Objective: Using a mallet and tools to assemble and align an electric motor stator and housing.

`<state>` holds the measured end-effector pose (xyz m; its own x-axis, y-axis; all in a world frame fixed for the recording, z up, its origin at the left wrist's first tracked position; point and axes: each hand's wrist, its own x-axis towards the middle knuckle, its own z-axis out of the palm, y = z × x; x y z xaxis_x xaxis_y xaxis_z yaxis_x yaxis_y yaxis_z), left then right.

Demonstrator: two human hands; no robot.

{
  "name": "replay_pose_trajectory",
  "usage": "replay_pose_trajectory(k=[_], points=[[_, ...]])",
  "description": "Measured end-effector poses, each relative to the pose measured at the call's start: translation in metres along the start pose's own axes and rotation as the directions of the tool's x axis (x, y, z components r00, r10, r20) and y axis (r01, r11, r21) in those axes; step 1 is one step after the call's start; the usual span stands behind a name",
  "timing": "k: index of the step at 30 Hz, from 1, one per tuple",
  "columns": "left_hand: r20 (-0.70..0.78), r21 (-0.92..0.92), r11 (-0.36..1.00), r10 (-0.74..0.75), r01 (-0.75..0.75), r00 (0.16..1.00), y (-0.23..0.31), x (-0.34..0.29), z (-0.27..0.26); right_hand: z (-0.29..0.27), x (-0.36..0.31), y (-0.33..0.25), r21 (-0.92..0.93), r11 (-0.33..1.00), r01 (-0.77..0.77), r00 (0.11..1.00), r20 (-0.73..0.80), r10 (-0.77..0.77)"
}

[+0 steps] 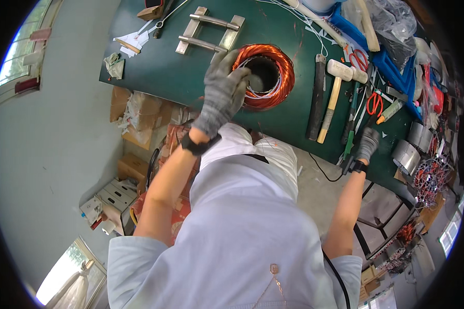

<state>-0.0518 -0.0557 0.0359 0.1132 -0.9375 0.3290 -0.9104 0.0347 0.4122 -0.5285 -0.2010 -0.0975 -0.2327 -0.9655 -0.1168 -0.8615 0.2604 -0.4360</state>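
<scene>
My left hand (222,92), in a grey knit glove, lies against the left side of a stator ring (278,92) wound with copper wire. Its fingers are stretched out, with the tips at the ring's left rim. The ring stands on the green table (162,72), its dark round opening facing up. My right hand (368,144), also gloved in grey, is at the table's right front edge beside a green-handled tool (349,143) and other tools. Its fingers look curled; what they hold is hidden.
A metal frame with two rods (209,33) lies behind my left hand. Right of the ring are a black bar (316,98), a white-headed mallet (340,70), red-handled scissors (375,104) and a tube (391,112). A blue tray (394,72) and metal cylinders (406,156) stand farther right.
</scene>
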Motion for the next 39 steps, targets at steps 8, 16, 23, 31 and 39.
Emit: replay_pose_trajectory(k=[8,16,23,31,39], points=[[-0.198,-0.534,0.784,-0.481,0.317,0.854,-0.002,-0.039,0.031,0.049,-0.034,-0.056,-0.196,0.935,0.295,0.949,-0.052,-0.31],[-0.142,-0.224,0.878,-0.458,0.422,0.878,0.013,-0.025,0.036,0.015,-0.027,-0.046,-0.433,0.901,-0.012,0.942,-0.307,-0.134],[-0.187,-0.287,0.885,-0.428,0.367,0.884,0.004,-0.017,0.048,0.06,-0.054,-0.051,-0.376,0.904,0.203,0.953,-0.135,-0.27],[-0.062,-0.281,0.928,-0.273,0.246,0.96,-0.015,-0.004,0.037,-0.011,0.012,-0.034,-0.212,0.911,0.352,0.935,0.113,-0.335],[-0.105,-0.063,0.995,-0.084,0.077,0.991,0.002,-0.011,0.022,-0.176,-0.05,-0.192,0.474,0.877,0.076,0.794,0.503,-0.341]])
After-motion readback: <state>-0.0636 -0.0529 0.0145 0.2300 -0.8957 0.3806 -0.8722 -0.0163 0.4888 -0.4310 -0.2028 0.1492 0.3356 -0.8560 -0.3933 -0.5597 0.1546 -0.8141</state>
